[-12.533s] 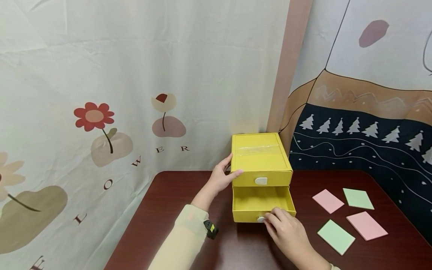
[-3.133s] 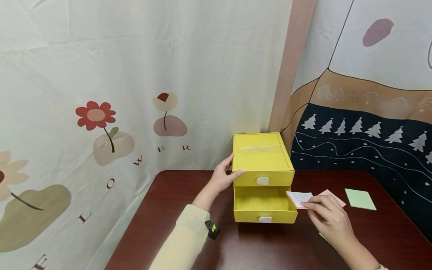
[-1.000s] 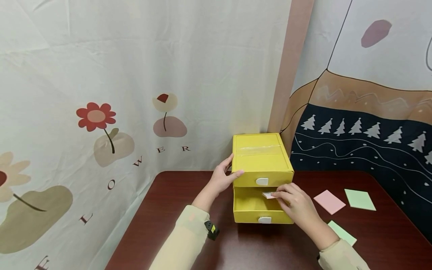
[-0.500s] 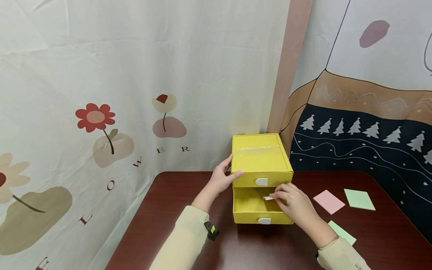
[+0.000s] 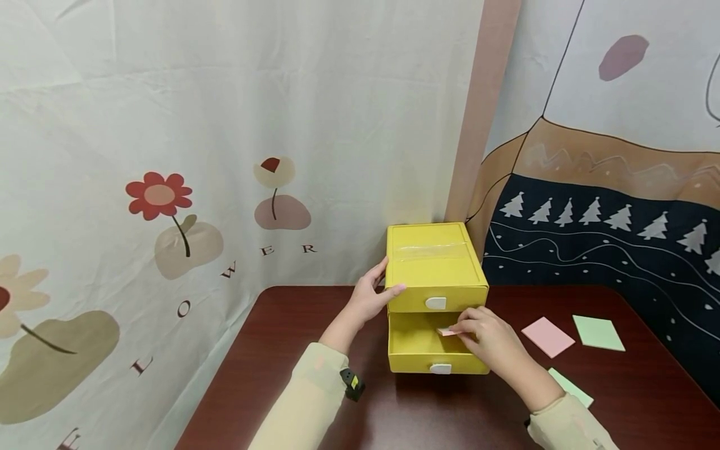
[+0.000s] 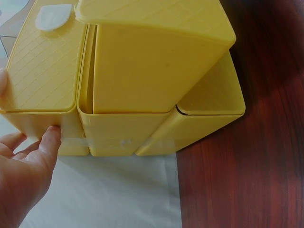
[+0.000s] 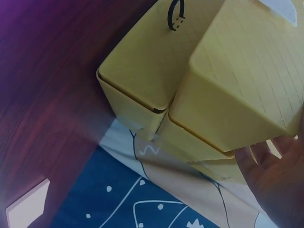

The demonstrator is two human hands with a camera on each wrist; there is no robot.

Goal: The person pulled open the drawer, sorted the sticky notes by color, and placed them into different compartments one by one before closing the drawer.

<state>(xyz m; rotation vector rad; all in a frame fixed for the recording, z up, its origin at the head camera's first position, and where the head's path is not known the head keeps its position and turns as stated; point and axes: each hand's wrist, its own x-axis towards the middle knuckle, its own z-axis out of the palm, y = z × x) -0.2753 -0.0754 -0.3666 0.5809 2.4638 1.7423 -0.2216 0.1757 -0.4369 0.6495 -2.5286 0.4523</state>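
Observation:
A yellow drawer cabinet (image 5: pixel 427 256) stands at the back of the table, its middle drawer (image 5: pixel 413 363) pulled out. My left hand (image 5: pixel 371 297) rests against the cabinet's left side, thumb near the upper front edge; in the left wrist view those fingers (image 6: pixel 50 142) touch the yellow wall. Inside the open drawer, fingers of my right hand (image 5: pixel 489 334) pinch a pink sticky note pad (image 5: pixel 448 332), mostly hidden by the hand. Its contact with the drawer bottom cannot be judged. The right wrist view shows this hand (image 7: pixel 280 175) beside the drawer, the pad out of sight.
Right of the cabinet lie a pink pad (image 5: pixel 548 337), a green pad (image 5: pixel 599 332) and another green pad (image 5: pixel 570 387), partly covered by my right forearm. Below the pulled-out drawer, a lower drawer has a black ring (image 7: pixel 175 14). Printed cloth (image 5: pixel 337 125) hangs behind.
My right hand has gone from the drawer's white handle to the table, picked up a pink pad and carried it left into the drawer. Lately it barely moves. My left hand stays put.

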